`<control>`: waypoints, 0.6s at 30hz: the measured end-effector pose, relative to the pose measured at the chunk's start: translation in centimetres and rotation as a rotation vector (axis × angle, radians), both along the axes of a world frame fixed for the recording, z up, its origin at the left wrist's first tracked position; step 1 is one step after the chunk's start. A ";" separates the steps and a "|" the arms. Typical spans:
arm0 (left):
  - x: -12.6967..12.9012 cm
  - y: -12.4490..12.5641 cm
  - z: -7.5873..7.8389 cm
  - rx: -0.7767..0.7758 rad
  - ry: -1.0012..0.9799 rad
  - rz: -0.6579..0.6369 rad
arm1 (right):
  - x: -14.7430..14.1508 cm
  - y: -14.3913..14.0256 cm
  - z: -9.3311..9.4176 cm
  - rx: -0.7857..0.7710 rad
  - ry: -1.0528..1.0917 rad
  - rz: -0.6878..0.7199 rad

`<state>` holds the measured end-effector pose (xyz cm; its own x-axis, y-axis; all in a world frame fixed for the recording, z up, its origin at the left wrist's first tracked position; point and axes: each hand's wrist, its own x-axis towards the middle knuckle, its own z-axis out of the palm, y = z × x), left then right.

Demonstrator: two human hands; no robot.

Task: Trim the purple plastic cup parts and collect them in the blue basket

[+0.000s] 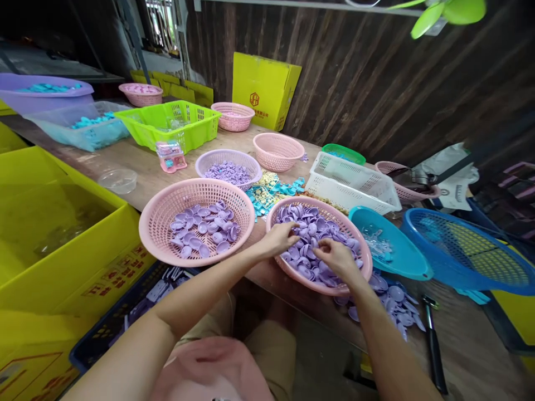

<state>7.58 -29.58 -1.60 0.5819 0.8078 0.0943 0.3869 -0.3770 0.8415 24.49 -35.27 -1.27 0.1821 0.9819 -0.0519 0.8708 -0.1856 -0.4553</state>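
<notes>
A pink basket [366,265] full of purple oval, cupped plastic pieces [308,229] stands before me at the table's front edge. Over the left part of its heap is my left hand [279,240], fingers curled in at the pieces. My right hand [336,258] is a little lower and to the right, thumb and fingers bent together among the same pieces. Whatever is between the fingertips of either hand is too small to make out. To the left, a second pink basket [155,224] has fewer purple pieces in it.
Loose purple pieces [395,303] and a black-handled hammer [433,340] lie at right. Behind are a lilac basket [201,165], a white crate [351,186] and yellow and blue small parts [271,189]. A teal basin [412,267] stands right; a yellow carton [54,267] flanks the table's left.
</notes>
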 end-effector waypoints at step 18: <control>-13.3 -3.6 1.7 -0.392 -0.614 0.277 | -5.0 3.0 -2.1 0.101 -0.185 0.311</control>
